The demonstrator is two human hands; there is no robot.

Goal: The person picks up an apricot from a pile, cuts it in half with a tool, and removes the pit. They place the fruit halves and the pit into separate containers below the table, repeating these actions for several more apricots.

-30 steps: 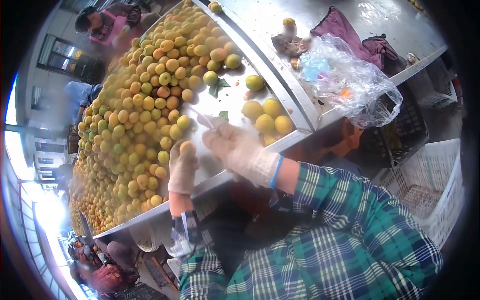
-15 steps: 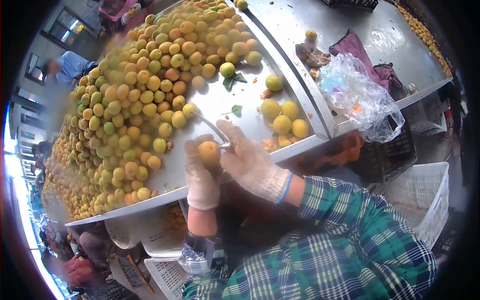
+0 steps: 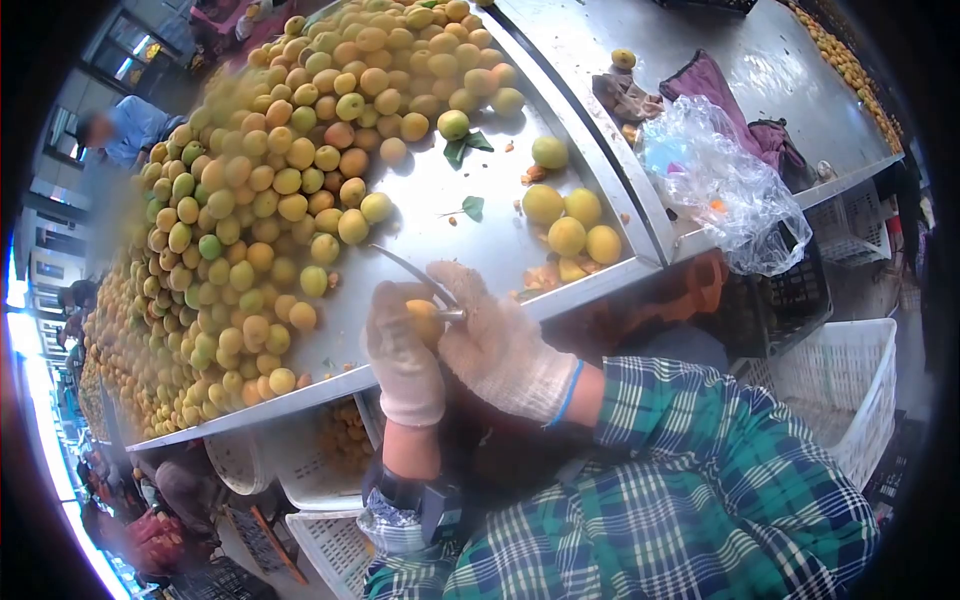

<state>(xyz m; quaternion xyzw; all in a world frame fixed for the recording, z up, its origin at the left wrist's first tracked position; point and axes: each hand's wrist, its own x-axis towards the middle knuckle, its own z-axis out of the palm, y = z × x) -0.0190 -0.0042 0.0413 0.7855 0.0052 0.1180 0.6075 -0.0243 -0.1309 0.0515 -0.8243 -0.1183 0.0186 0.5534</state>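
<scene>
My left hand [image 3: 402, 360], in a whitish knit glove, is closed round an apricot [image 3: 424, 322], its fingers covering much of the fruit. My right hand [image 3: 505, 345], gloved with a blue-edged cuff, grips a knife with a thin curved blade [image 3: 408, 264] that points up and left. The metal near its handle lies against the apricot; the handle itself is hidden in the palm. Both hands meet just off the front edge of the metal table [image 3: 420, 215]. A large heap of apricots [image 3: 290, 180] lies beyond and to the left.
Several apricots [image 3: 567, 237] sit by cut pieces [image 3: 545, 276] in the table's right corner, with green leaves [image 3: 456, 152] farther back. A clear plastic bag [image 3: 735, 190] and purple cloth [image 3: 712, 95] lie on the neighbouring table. White crates [image 3: 835, 390] stand below. A person in blue [image 3: 140, 130] is at far left.
My left hand has turned, its fingers now covering more of the apricot. The knife has shifted slightly down and left, along with my right hand staying close to the fruit.
</scene>
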